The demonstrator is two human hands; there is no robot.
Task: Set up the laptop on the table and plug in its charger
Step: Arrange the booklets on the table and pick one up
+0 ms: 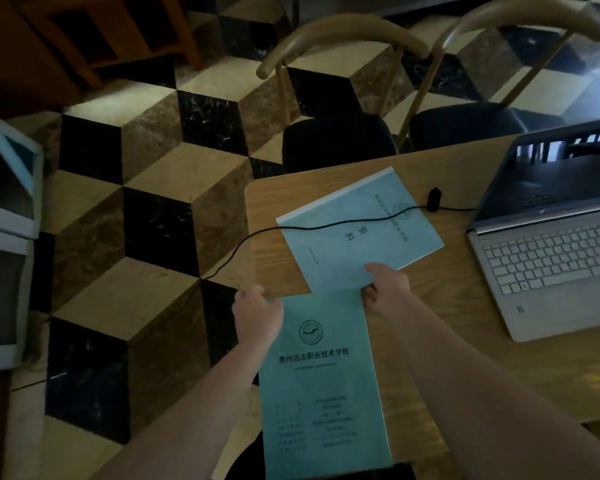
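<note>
An open silver laptop (548, 244) sits on the wooden table (465, 341) at the right, its screen dark. A black charger cable (326, 226) runs from the laptop's left side, past a small black block (434, 199), across a blue booklet and off the table's left edge to the floor. My right hand (387, 285) grips the near corner of the upper blue booklet (357, 233) lying on the table. My left hand (257, 315) holds the top left corner of a second blue booklet (323, 382) that hangs over the table's near edge.
Two chairs with curved wooden backs and dark seats (336, 140) stand behind the table. The floor is a black, tan and cream cube-pattern tile (146, 209). A white framed unit (4, 237) stands at the far left. A wooden piece of furniture (94, 32) sits at the top left.
</note>
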